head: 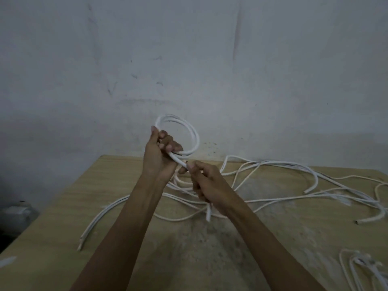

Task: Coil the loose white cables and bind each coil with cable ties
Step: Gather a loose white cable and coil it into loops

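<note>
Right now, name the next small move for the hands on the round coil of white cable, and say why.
Probably lay the short free end along the round coil of white cable and trap it under the left hand. That hand grips the loops above the wooden table; the right hand pinches the end just beside it, not yet gathered in.

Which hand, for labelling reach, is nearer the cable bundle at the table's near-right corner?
Right. The right hand is left of the cable bundle; the left hand is farther left.
</note>
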`<action>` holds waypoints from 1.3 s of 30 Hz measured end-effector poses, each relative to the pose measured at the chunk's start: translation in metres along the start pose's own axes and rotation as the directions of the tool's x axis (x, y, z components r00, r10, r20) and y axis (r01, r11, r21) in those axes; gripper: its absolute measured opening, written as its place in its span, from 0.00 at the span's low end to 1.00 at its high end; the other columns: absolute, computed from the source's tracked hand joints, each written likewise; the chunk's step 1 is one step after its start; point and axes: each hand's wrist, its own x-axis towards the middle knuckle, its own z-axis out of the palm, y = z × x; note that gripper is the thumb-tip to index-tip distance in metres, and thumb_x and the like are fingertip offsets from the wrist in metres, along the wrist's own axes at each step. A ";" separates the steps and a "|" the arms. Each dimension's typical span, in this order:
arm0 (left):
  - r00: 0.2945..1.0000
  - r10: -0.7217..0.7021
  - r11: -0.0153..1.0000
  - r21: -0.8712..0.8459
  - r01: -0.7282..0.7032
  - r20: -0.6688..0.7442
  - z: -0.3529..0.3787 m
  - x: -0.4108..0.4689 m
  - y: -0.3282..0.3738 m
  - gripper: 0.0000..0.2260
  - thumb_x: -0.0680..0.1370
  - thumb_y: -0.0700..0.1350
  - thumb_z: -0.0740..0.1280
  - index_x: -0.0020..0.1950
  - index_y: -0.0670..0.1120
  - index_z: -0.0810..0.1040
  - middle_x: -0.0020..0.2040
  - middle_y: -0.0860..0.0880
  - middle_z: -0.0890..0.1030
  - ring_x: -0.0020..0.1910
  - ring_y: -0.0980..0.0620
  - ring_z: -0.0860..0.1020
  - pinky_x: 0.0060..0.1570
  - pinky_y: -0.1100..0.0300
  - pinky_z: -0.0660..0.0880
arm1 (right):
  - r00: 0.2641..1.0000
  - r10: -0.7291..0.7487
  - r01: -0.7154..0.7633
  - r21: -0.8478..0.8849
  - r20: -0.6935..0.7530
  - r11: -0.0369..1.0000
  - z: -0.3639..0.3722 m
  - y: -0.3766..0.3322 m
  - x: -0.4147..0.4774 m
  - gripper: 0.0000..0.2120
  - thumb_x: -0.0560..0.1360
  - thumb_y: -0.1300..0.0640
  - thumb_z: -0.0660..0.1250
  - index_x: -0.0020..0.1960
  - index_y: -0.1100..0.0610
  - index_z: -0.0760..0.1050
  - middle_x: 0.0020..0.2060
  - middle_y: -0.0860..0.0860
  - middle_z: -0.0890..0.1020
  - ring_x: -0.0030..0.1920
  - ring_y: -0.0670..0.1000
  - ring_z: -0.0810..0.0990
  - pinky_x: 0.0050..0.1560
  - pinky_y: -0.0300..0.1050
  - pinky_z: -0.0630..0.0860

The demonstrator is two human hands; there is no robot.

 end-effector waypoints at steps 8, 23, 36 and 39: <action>0.936 -0.351 0.921 0.181 0.346 -0.006 0.008 -0.007 -0.005 0.25 0.81 0.58 0.59 0.27 0.50 0.62 0.19 0.53 0.56 0.16 0.56 0.56 0.24 0.62 0.55 | 0.968 -0.251 0.168 -0.695 -0.018 0.699 -0.054 0.001 0.007 0.31 0.64 0.26 0.68 0.33 0.56 0.79 0.23 0.52 0.75 0.24 0.47 0.69 0.28 0.49 0.66; 0.982 -0.177 0.976 0.120 0.183 -0.062 0.008 -0.010 0.003 0.29 0.79 0.63 0.61 0.24 0.51 0.57 0.19 0.53 0.54 0.20 0.55 0.49 0.22 0.63 0.49 | 0.889 0.144 -0.246 0.188 0.435 0.951 -0.098 0.003 -0.011 0.14 0.79 0.64 0.67 0.63 0.61 0.76 0.38 0.57 0.79 0.33 0.51 0.79 0.36 0.43 0.79; 0.987 0.046 0.998 -0.023 -0.050 -0.155 0.016 -0.020 -0.040 0.29 0.80 0.64 0.57 0.26 0.51 0.56 0.20 0.52 0.53 0.18 0.54 0.52 0.23 0.62 0.53 | 0.800 0.448 0.247 0.900 -0.399 0.360 -0.038 -0.021 0.020 0.14 0.86 0.57 0.51 0.45 0.58 0.68 0.35 0.56 0.78 0.37 0.55 0.78 0.46 0.54 0.78; 0.999 -0.031 0.977 0.208 0.038 -0.035 0.017 -0.027 -0.053 0.27 0.80 0.63 0.58 0.29 0.51 0.53 0.21 0.52 0.52 0.20 0.53 0.49 0.23 0.61 0.49 | 0.815 0.372 0.117 0.755 -0.444 0.646 -0.056 -0.012 0.023 0.14 0.84 0.61 0.52 0.40 0.55 0.62 0.23 0.48 0.63 0.22 0.47 0.62 0.26 0.40 0.67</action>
